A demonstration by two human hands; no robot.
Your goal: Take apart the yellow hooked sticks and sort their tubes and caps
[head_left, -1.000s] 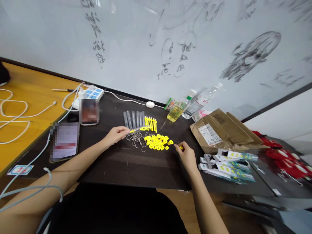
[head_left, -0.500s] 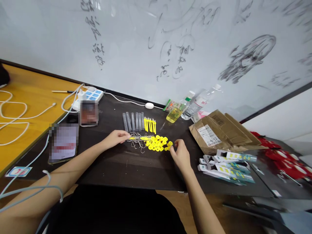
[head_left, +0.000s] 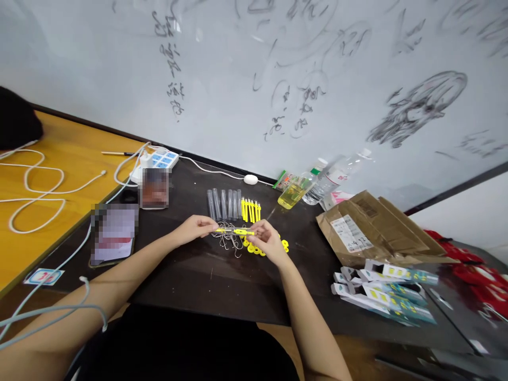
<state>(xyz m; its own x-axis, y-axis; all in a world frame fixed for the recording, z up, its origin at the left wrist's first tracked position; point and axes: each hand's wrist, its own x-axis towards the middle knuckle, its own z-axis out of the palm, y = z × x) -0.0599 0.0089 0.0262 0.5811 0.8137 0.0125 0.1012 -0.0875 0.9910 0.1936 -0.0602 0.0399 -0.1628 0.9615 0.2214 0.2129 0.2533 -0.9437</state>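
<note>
A slim clear tube with yellow parts (head_left: 237, 231) lies level between my hands, above the table. My left hand (head_left: 198, 227) pinches its left end. At the other end, my right hand (head_left: 269, 241) has its fingers closed; whether they also hold a small yellow piece is hidden. Below the tube is a tangle of thin metal hooks (head_left: 227, 242). A pile of yellow rings (head_left: 257, 250) sits partly behind my right hand. Beyond the tube, several clear tubes (head_left: 223, 205) lie in a row beside several yellow sticks (head_left: 251, 210).
Bottles (head_left: 296, 190) and a brown cardboard parcel (head_left: 357, 227) stand at the back right. Flattened small boxes (head_left: 389, 293) lie to the right. On the left are a phone (head_left: 114, 235), a power strip (head_left: 164, 160) and loose white cables (head_left: 63, 185). A whiteboard (head_left: 222, 95) rises behind.
My right hand has moved left from the edge of the yellow ring pile to the tube's right end. My left hand still holds the tube. The whole view has shifted slightly.
</note>
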